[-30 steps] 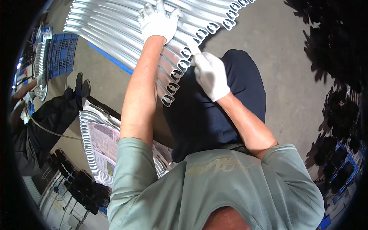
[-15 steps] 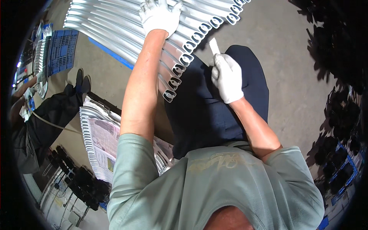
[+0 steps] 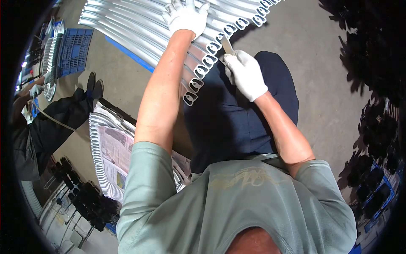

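Observation:
My left hand point(image 3: 186, 19), in a white glove, lies with its fingers spread on a row of silvery curved metal tubes point(image 3: 127, 26) at the top of the view. Their hollow cut ends point(image 3: 210, 60) face right, toward my knees, each with a dark opening. A similar glove covers my right hand point(image 3: 245, 74), which is closed round a thin, flat strip-shaped tool point(image 3: 228, 45). The strip's tip is at or very close to one of the tube ends; whether it touches cannot be made out. Its lower part is hidden in my fingers.
A blue plastic crate point(image 3: 76, 51) stands at the far left beside more metal tubes. There a co-worker's gloved hand point(image 3: 36, 90) holds something. Newspaper point(image 3: 114, 146) covers another stack of tubes by my left side. Black clustered parts point(image 3: 374, 131) line the right edge.
My right hand has moved up and left, bringing the strip from beside the row to the tube ends. In view, the tubes and my left hand sit slightly farther right and higher.

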{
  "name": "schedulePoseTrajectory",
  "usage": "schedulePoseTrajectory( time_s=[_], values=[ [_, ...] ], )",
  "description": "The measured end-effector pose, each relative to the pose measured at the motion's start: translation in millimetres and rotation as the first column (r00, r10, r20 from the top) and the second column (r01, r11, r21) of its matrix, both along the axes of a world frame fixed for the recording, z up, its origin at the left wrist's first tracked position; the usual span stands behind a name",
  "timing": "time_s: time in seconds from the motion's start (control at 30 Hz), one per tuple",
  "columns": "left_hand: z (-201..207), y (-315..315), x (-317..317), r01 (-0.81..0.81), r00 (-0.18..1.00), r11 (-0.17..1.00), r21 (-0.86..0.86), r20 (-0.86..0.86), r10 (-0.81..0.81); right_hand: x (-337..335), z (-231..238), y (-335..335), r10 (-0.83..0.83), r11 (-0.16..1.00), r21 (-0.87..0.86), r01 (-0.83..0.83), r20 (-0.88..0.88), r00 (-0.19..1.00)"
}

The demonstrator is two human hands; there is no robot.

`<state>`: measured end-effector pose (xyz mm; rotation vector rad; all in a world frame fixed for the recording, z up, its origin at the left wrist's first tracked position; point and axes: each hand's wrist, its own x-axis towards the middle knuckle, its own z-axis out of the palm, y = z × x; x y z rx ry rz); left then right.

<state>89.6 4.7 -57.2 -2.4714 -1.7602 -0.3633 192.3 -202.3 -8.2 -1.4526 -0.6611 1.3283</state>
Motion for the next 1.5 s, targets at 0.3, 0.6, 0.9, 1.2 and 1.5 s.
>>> schedulePoseTrajectory(
  time_s=[0.3, 0.6, 0.9, 1.2, 1.5],
  values=[
    [-6.6, 7.9, -4.4, 0.033, 0.999, 0.999, -0.001, 0.013, -0.033, -2.1, 2.6, 34.2, 0.134, 0.989, -0.089, -0.120, 0.179, 0.975],
    [6.3, -5.4, 0.4, 0.044, 0.999, 0.998, -0.036, 0.018, -0.043, -4.4, -9.4, 29.2, 0.076, 0.993, 0.060, -0.097, 0.281, 0.957],
    [8.7, -12.1, -3.5, 0.064, 0.995, 0.997, -0.040, 0.074, -0.061, -4.9, 2.7, 31.7, 0.024, 0.998, -0.060, -0.018, 0.101, 0.995],
    [10.5, -16.0, 0.1, 0.068, 0.994, 0.995, -0.067, 0.090, -0.062, -14.0, -10.4, 40.9, -0.044, 0.998, -0.035, 0.049, 0.137, 0.990],
    [19.6, -32.9, 10.4, 0.071, 0.989, 0.982, -0.177, 0.143, -0.045, -16.3, -6.9, 33.5, -0.127, 0.991, -0.031, 0.130, 0.091, 0.988]
  ],
)
